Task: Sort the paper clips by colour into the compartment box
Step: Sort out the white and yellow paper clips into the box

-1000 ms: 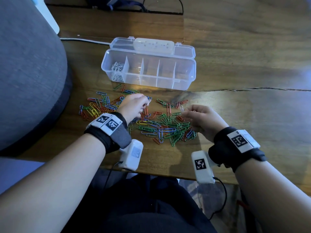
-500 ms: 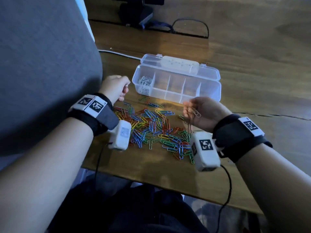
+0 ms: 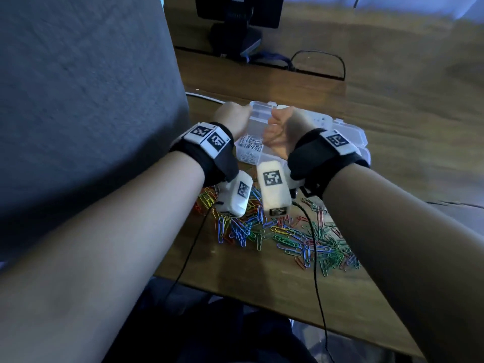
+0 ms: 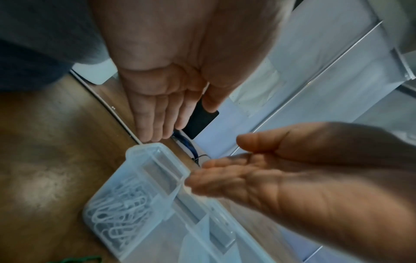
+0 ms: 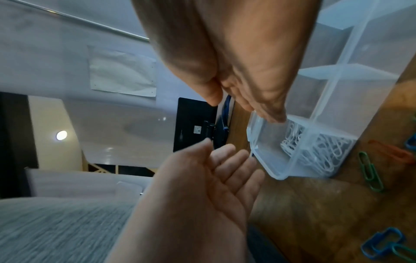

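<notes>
My left hand (image 3: 231,115) hangs over the left end of the clear box (image 3: 360,134). In the left wrist view its fingers (image 4: 155,115) lie straight and together, palm bare, nothing held. No clip is visible in it from either wrist view.

Below and just right of it, the leftmost compartment holds the white clips (image 3: 250,146), a loose heap against the end wall. The compartments further right look empty where I can see them; my right wrist hides part of the row.

My right hand (image 3: 279,132) is over the box beside the left one, palm turned toward it. Its fingers (image 4: 216,179) are extended and relaxed, somewhat blurred; I see no clip between them. Whether a clip is falling at this instant I cannot tell.

On the wooden table (image 3: 262,281) nearer me lies the unsorted pile of coloured clips (image 3: 288,237): blue, green, red, orange, yellow, tangled together and spread wide across the near edge.

Judgement: the step in hand is the drop of white clips into the first compartment, and both hands now appear emptied. Only one colour is boxed; most of the task remains.

Next move calls for bringing both hands to the pile, checking it for leftover white, then choosing one colour and pinching single clips free. Interlocked clips may drag neighbours of the wrong colour along, so each pick needs a look before release.
</notes>
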Action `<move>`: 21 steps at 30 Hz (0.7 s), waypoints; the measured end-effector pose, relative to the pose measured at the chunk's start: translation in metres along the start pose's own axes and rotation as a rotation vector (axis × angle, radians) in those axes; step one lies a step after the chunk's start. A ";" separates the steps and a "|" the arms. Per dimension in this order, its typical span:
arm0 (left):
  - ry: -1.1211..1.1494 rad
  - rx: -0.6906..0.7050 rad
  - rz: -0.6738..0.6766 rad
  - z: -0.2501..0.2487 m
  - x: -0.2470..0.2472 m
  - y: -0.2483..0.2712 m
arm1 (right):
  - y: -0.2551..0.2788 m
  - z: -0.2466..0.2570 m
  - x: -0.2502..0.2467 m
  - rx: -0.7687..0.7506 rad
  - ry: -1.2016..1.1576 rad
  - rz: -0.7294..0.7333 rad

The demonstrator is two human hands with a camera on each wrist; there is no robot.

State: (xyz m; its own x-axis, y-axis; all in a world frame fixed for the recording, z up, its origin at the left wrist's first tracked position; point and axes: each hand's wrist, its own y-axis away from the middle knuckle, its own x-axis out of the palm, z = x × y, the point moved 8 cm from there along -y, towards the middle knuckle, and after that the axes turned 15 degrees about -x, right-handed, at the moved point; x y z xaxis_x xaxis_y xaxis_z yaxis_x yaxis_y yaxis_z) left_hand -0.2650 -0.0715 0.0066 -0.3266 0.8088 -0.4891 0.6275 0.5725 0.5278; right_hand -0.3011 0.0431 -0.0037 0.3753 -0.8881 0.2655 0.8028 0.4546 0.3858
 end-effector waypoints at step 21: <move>-1.193 -0.318 0.744 0.335 -0.028 0.155 | 0.150 -0.126 -0.011 -0.210 1.581 0.560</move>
State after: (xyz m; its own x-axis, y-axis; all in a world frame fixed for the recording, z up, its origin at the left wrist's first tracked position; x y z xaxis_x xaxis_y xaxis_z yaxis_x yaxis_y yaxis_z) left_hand 0.0780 -0.0500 -0.1306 0.8750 0.4257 -0.2306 0.1525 0.2097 0.9658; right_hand -0.1266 0.1119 -0.0598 0.5729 0.1143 -0.8116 0.4149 0.8136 0.4074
